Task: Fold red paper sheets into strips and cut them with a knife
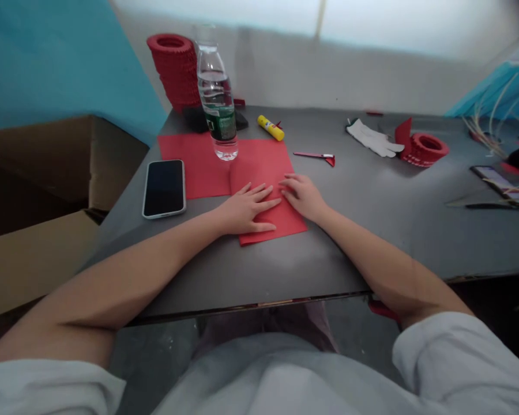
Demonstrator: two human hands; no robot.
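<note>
A folded red sheet [262,167] lies on the grey table, overlapping another red sheet [203,178] to its left. My left hand [247,212] rests flat on the folded sheet with its fingers spread, holding nothing. On the sheet's right side lies my right hand [303,197], its fingers slightly bent and apart, fingertips touching the red surface. A clear water bottle [218,98] with a green label stands at the back of the sheets. Behind my hands are a yellow glue stick [270,128] and a thin red cutter [315,155].
A phone [164,189] lies left of the sheets. Stacked red rings [175,72] stand behind the bottle. Rightward are a white glove [374,139], a red ring piece [426,150], another phone [501,184] and pliers [480,204]. A cardboard box [116,164] is at left.
</note>
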